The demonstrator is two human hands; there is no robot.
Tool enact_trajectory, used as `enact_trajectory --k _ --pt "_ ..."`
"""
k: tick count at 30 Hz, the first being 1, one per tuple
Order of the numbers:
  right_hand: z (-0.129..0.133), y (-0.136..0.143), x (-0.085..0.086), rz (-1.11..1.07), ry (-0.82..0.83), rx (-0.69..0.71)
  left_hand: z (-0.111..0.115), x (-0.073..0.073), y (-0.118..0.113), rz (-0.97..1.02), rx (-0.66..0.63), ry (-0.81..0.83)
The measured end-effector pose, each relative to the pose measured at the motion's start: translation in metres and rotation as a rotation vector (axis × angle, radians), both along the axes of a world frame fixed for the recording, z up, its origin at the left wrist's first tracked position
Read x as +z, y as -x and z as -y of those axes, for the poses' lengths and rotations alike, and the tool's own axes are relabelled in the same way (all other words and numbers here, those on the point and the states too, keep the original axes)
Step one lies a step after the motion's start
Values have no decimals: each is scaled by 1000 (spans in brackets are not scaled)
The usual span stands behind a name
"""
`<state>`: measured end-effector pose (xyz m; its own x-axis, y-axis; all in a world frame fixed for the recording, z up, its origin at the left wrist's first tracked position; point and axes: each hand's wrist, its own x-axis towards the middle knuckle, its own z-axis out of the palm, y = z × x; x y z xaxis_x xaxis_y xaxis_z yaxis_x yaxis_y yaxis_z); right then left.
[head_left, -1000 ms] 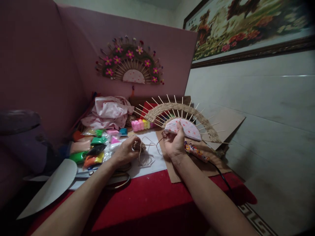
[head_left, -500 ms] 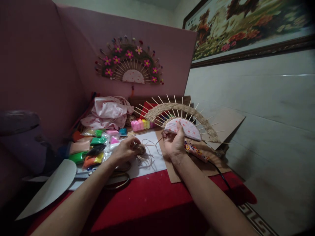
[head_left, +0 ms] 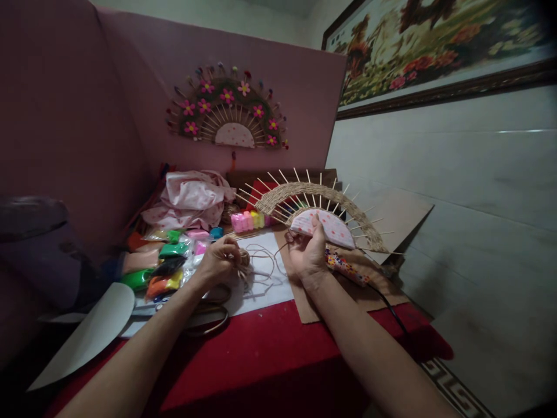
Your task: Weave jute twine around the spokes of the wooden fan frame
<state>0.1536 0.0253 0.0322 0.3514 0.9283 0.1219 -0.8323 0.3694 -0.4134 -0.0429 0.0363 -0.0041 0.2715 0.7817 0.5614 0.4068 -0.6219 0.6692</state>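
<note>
My right hand [head_left: 308,251] grips a half-round fan [head_left: 322,227] by its dotted pink fabric base, thumb on the front. Thin wooden sticks radiate from the base, and a band of woven twine [head_left: 304,188] runs across them in an arc. Over the white paper [head_left: 261,296], my left hand [head_left: 220,260] has its fingers closed on a small bundle of twine [head_left: 244,261]. Loose loops of the twine lie to its right, and a strand leads toward the fan's base. Part of the bundle is hidden behind my fingers.
Clay packets [head_left: 169,249] and scissors [head_left: 209,325] lie at left, near pink cloth [head_left: 191,194]. A dotted glue gun [head_left: 348,268] with a black cord rests on cardboard [head_left: 308,307]. A flowered fan [head_left: 228,98] hangs on the pink panel. Red cloth [head_left: 261,360] covers the table.
My left hand has turned slightly and shifted a little left with the twine bundle, whose loose loops have spread. The right hand and the fan have stayed nearly still.
</note>
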Motion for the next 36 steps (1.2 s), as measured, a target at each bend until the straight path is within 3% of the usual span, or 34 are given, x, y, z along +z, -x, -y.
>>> enact_trajectory --k 3,5,9,12,15,21,24,29,36 --pt "0 0 0 7 -5 16 1 1 -1 88 41 201" --pt "0 0 -1 -2 -10 24 1 2 -2 106 93 248" --pt "-1 -1 -2 -13 -26 26 -5 1 2 -42 236 103" --pt "-1 -1 -3 -12 -20 29 -8 1 6 -131 321 146" --pt "-1 -1 -2 -20 -19 29 -7 2 8 -185 357 193" --pt "1 -1 0 -5 -5 27 -4 6 8 -282 423 64" --pt "0 -1 0 6 0 21 -5 8 7 -136 344 160" --pt "-1 -1 -1 10 -10 29 -7 12 9 331 215 406" --pt "0 0 -1 9 -4 30 -6 18 16 478 192 438"
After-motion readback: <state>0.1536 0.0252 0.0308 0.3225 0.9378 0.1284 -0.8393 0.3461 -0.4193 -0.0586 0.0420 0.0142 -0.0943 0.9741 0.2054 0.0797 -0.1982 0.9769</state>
